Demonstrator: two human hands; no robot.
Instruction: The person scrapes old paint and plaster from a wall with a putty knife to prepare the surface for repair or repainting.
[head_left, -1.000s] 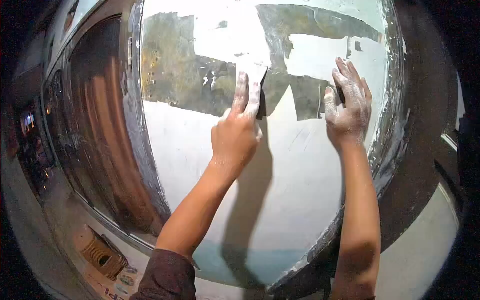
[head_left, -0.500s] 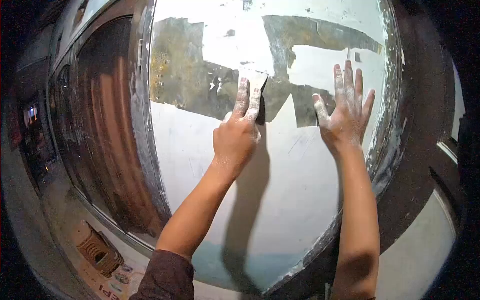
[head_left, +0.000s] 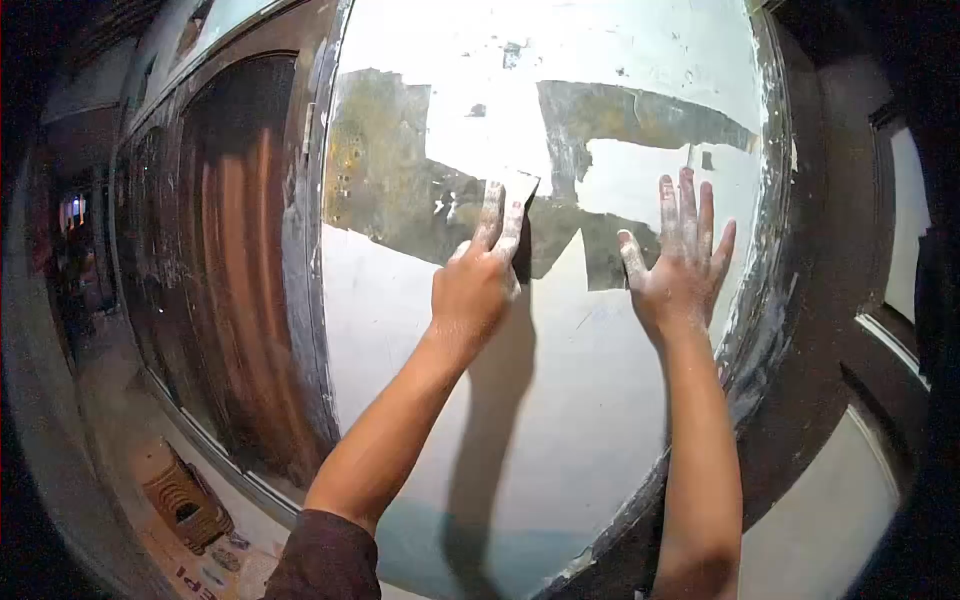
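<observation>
My left hand (head_left: 478, 275), dusted with white powder, grips a flat scraper (head_left: 520, 187) with two fingers stretched along it. The scraper's edge lies against a wall panel (head_left: 430, 330), on the grey-brown patch where the white coat is absent. To the right, my right hand (head_left: 682, 265) lies on the same panel with its fingers spread, also whitened at the fingers. Its thumb is over the bare patch (head_left: 605, 262) and its fingers reach onto the white area. The scraper's handle is mostly hidden in my left hand.
A dark frame with white smears (head_left: 770, 290) borders the panel on the right. On the left is a dark wooden window (head_left: 235, 260) with brownish curtains behind it. Stacked brown plastic items (head_left: 185, 500) and a printed sheet (head_left: 205, 575) lie low at the left.
The view has tilted, so the wall and both hands appear lower. My left hand still holds the scraper at about the same spot on the wall. My right hand has barely moved on the panel.
</observation>
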